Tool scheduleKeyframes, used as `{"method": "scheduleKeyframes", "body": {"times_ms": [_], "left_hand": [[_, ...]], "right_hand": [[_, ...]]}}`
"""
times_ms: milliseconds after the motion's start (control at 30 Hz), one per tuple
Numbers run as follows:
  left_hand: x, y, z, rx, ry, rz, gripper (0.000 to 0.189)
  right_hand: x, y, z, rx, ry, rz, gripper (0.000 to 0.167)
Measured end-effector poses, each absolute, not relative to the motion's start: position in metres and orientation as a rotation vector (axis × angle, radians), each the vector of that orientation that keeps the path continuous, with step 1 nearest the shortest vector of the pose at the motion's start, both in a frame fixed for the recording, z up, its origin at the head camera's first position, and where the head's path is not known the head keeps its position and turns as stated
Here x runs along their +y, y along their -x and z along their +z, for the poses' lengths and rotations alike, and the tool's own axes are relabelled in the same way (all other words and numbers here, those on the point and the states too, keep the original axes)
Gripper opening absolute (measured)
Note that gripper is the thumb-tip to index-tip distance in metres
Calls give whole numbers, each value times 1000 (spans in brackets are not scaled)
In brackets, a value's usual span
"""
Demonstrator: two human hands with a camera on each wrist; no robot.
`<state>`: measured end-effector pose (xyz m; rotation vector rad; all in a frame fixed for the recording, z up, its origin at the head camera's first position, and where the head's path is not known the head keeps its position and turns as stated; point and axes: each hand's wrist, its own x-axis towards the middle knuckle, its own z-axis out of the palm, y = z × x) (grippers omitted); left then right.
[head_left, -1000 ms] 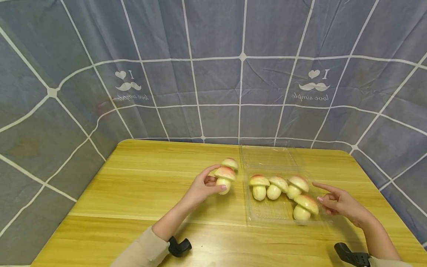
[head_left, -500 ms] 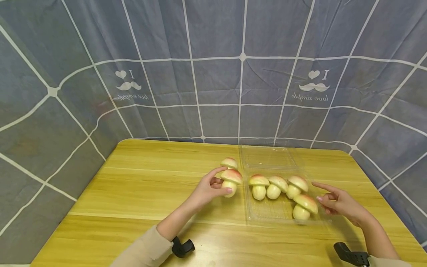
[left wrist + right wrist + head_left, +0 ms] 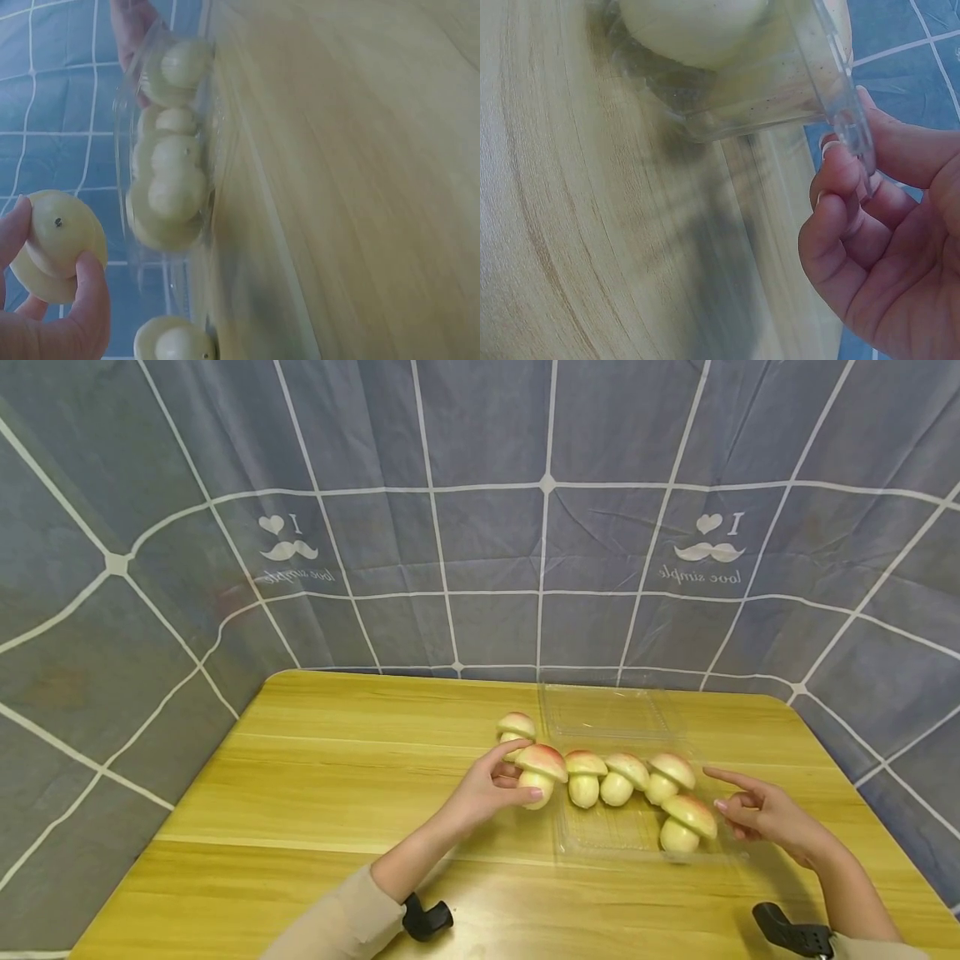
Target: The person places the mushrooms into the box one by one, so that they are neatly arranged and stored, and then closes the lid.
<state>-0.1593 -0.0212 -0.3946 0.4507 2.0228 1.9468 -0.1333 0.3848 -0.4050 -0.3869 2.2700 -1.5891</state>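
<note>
My left hand (image 3: 487, 789) pinches a toy mushroom (image 3: 542, 765), pale yellow with a red-tinged cap, just left of a clear plastic box (image 3: 600, 852). The left wrist view shows the underside of this held mushroom (image 3: 64, 236) between thumb and fingers, above the table. Several similar mushrooms (image 3: 583, 777) lie inside the box. Another mushroom (image 3: 516, 725) stands on the table behind my left fingers and is partly hidden by them. At the box's right edge, my right hand (image 3: 772, 818) grips the rim (image 3: 851, 131) between thumb and curled fingers.
The box's clear lid (image 3: 603, 710) lies folded open towards the back of the wooden table (image 3: 300, 793). A grey-blue curtain (image 3: 487, 543) with white lines hangs behind and around the table.
My left hand has carried its mushroom rightward, from beside the standing mushroom to the box's left edge. More of the standing mushroom now shows. My right hand has stayed at the box's rim.
</note>
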Motion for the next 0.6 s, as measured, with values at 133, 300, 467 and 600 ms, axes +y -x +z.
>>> {"method": "scheduleKeyframes", "body": {"times_ms": [133,300,467,600], "left_hand": [[-15,158,-395,2033,-463,1935,64],[-7,157,-396,2031,-470,1924,65],[-1,155,-398,2010,-464,1917,64],[3,153,-398,2001,-465,1915,64]], "right_hand": [[385,133,-404,2279,382,-1583,48],[384,133,-405,2289,372,-1573,48],[385,134,-406,2266,372,-1589,49],[386,134,-406,2253,387,-1605,50]]}}
